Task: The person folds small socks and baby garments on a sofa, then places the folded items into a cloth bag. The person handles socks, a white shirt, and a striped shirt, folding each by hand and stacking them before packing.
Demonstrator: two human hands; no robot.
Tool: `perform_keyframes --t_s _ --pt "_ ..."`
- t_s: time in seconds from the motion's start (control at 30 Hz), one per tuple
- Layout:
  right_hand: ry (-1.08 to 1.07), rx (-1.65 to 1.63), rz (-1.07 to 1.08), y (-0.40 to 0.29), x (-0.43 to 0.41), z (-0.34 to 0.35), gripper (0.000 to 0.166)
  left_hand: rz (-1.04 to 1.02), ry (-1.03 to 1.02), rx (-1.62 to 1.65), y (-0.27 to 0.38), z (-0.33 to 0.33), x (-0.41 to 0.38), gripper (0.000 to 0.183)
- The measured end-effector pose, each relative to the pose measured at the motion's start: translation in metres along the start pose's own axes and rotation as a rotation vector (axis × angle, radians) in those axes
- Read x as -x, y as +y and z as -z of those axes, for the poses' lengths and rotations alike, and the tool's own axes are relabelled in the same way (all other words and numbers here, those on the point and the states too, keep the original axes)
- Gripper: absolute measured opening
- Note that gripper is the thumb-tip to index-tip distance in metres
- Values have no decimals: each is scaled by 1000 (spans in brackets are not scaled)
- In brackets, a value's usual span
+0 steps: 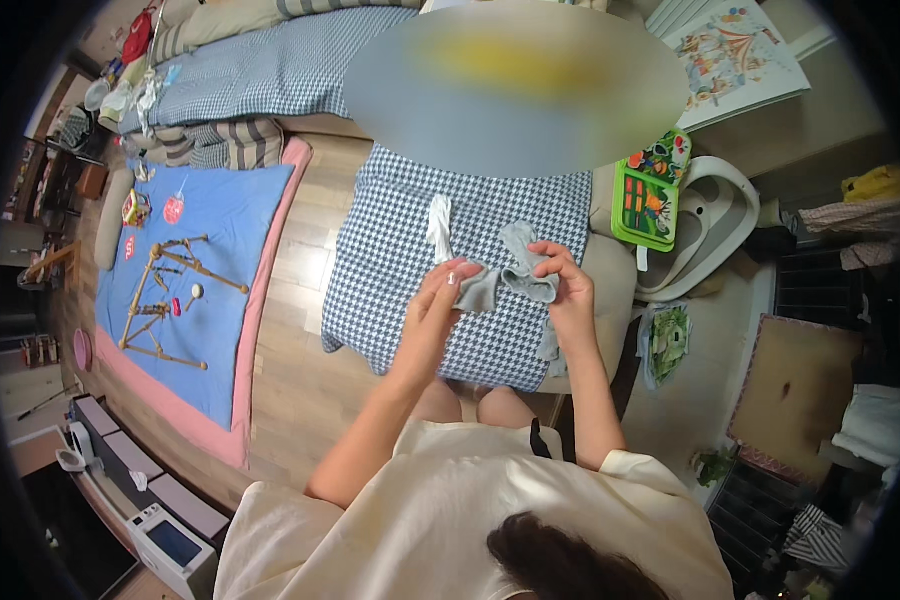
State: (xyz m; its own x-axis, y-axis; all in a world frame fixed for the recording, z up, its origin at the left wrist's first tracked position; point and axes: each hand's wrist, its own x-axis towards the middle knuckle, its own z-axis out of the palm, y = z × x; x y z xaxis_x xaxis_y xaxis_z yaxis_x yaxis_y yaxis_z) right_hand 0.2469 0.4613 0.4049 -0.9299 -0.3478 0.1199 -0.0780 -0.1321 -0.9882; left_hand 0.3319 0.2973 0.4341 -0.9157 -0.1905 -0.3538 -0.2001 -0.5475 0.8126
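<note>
My left hand (435, 296) grips the edge of a grey sock (480, 291) between thumb and fingers. A second, lighter grey sock (523, 251) is pinched in my right hand (570, 289), its open cuff towards me. Both are held close together, above a cushioned seat with a houndstooth cover (390, 300). Just beyond my left hand, a bunched white sock (440, 221) lies on that cover. Partly behind my right forearm, more grey fabric (550, 349), perhaps another sock, lies near the seat's edge.
A blurred oval hides the area straight ahead. On the right are a green activity book (646, 210) and a white ring-shaped plastic item (720, 232). At left, a wooden baby gym frame (154, 292) stands on a blue mat (217, 330). A houndstooth-covered sofa (270, 67) stands behind.
</note>
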Motion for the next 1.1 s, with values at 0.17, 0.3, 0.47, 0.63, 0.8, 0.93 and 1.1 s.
perform_keyframes --t_s 0.17,0.3,0.47,0.63,0.8,0.93,1.1 --pt "150 391 255 -22 3 -13 17 8 -25 -139 -17 -26 -2 33" --pt "47 693 274 -44 6 -6 21 -220 57 -96 -12 -37 -12 18" --pt "-86 436 -68 -54 10 -3 20 -491 91 -495 -8 -40 -13 19" --pt "100 193 -241 -33 7 7 12 -368 -1 -420 -15 -39 -15 24" --pt "207 63 -374 -28 3 14 11 139 -110 240 3 -15 -16 28" --pt "197 35 -364 -27 1 5 12 175 -224 411 28 -37 7 24" --pt "197 65 -373 -32 -3 -5 11 112 -161 107 20 -31 1 31"
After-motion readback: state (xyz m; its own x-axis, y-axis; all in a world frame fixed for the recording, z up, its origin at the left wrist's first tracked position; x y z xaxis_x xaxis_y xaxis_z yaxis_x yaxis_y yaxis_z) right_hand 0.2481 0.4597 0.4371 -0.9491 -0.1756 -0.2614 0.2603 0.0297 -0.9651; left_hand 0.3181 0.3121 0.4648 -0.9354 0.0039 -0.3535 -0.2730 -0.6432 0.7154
